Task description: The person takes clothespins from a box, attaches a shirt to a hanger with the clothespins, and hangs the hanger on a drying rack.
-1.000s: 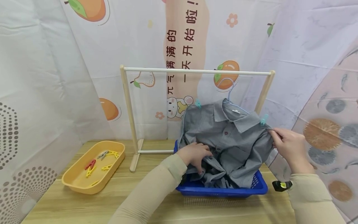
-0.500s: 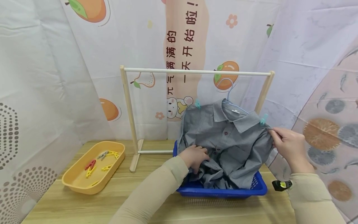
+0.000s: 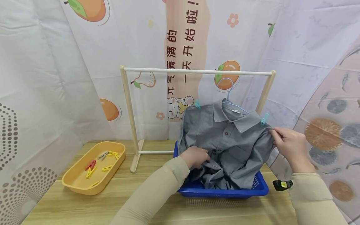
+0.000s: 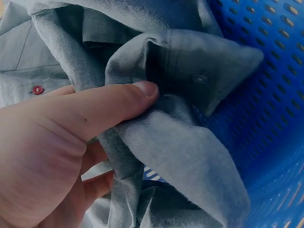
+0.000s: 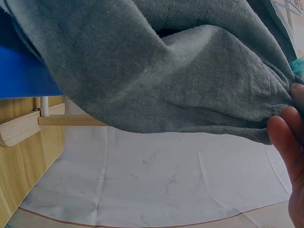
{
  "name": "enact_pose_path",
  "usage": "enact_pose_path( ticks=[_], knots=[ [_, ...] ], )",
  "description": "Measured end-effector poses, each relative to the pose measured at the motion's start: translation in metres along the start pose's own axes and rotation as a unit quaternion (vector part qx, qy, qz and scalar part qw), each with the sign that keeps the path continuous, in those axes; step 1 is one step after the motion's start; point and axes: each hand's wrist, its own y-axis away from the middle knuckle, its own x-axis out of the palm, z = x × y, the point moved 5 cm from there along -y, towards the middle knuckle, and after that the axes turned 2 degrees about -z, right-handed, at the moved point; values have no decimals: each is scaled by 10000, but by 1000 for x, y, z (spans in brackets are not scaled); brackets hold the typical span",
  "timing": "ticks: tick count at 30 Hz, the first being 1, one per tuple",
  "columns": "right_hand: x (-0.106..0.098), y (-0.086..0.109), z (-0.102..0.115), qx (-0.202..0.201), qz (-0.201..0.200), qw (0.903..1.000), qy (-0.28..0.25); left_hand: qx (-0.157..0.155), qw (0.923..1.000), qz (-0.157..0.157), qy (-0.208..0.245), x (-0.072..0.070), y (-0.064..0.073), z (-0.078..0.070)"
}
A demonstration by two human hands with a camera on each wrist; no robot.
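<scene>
"At the right of the head view, what are those fingertips (image 3: 277, 137) up to?"

"Pinching! The right hand (image 3: 292, 147) is closed on the edge of a grey shirt (image 3: 244, 140), just fabric between thumb and fingers, right beside the teal peg (image 3: 263, 120) on that shoulder."

"And the left hand (image 3: 195, 157), lower centre?"

"Closed on cloth too! Left wrist view: the thumb (image 4: 128, 97) lies across the front of a fold, the fingers partly hidden behind, the fabric caught between them."

"So where is the shirt?"

"Right of centre, collar up, buttons down the front, lower folds bunched inside the blue basket (image 3: 222, 193). A second teal peg (image 3: 197, 104) sits on the other shoulder, nearer mid-frame."

"Something's rising from the collar!"

"That's a pale blue hanger (image 3: 228, 94), its hook showing just under the white crossbar (image 3: 182, 71) of the wooden rack (image 3: 129, 107)."

"Swing to the lower left!"

"Yellow tray (image 3: 77, 180) on the wooden table (image 3: 121, 187), and lying in it a red peg (image 3: 90, 165), a grey peg (image 3: 103, 155) and several yellow pegs (image 3: 91, 172)."

"And up top?"

"Pale curtains (image 3: 135, 34), with oranges and dark lettering printed across them."
</scene>
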Motion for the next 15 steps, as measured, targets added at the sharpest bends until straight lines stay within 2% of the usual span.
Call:
enact_pose_path(
  ticks=[6, 15],
  knots=[
    [1, 1, -2, -5, -28, 10000, -23, 68, 9999, -102, -61, -3, -1, -1],
    [0, 0, -1, -46, -61, 10000, -8, -67, 9993, -228, 284, -6, 0, -1]
  ],
)
